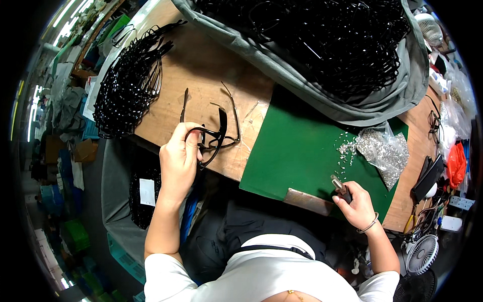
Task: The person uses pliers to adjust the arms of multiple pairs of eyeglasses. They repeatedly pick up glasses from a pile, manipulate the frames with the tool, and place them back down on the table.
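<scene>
My left hand (pixel 181 153) grips black eyeglass frames (pixel 217 136) with its fingers closed round them, above the bare wooden tabletop (pixel 196 60). Another thin temple piece (pixel 185 103) points up just beyond that hand. My right hand (pixel 354 204) is closed on a small metal-tipped tool with a dark handle (pixel 341 187), over the lower right of the green mat (pixel 287 141). A clear plastic bag of small silver parts (pixel 382 156) lies beyond it, with loose pieces spilled beside it. A flat metal strip (pixel 307 200) lies along the mat's near edge.
A large grey bin heaped with black frames (pixel 312 40) stands at the back. More black frames (pixel 126 85) are piled at the table's left. At right are a red plastic bag (pixel 456 166), a dark flat object (pixel 426 178), tools, cables and a small fan (pixel 421 254).
</scene>
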`<state>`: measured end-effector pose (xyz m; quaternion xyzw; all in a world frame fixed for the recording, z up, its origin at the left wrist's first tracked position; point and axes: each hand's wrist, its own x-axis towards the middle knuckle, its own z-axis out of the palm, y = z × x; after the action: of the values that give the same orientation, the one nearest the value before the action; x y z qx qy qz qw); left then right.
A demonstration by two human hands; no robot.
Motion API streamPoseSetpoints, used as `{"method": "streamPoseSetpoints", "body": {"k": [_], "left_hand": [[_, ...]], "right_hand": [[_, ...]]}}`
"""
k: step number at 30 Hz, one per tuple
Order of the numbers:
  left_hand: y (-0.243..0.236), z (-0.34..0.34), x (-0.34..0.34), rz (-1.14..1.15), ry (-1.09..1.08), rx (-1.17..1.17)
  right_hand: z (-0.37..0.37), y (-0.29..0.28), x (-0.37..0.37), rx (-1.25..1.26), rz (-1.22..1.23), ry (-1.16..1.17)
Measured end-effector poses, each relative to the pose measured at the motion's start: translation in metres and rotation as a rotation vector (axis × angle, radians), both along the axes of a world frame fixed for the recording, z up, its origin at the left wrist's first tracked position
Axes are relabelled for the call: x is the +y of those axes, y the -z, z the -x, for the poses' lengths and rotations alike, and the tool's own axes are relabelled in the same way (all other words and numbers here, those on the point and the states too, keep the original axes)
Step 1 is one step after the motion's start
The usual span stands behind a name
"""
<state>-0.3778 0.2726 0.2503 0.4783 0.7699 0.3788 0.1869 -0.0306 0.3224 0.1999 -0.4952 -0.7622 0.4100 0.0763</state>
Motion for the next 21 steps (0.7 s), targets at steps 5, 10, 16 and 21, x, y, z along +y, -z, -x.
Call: {"method": "streamPoseSetpoints", "body": {"k": [5,10,16,21], "left_hand": [[0.003,-0.003,-0.001,-0.038,0.037,0.171],[0.045,-0.001,-0.013,0.022,0.272,0.767],[0.065,0.018,0.009,0.123,0.407,0.879],[0.064,-0.005,0.029,-0.072,0.444,0.825]], "right_hand": [[0.001,0.000,0.000,-0.020,-0.003,0.009],[0.003,0.000,-0.001,-0.016,-0.013,0.002],[0.000,0.006,-0.003,-0.014,-0.067,-0.028],[-0.001,0.007,-0.005,0.009,-0.090,-0.021]]}}
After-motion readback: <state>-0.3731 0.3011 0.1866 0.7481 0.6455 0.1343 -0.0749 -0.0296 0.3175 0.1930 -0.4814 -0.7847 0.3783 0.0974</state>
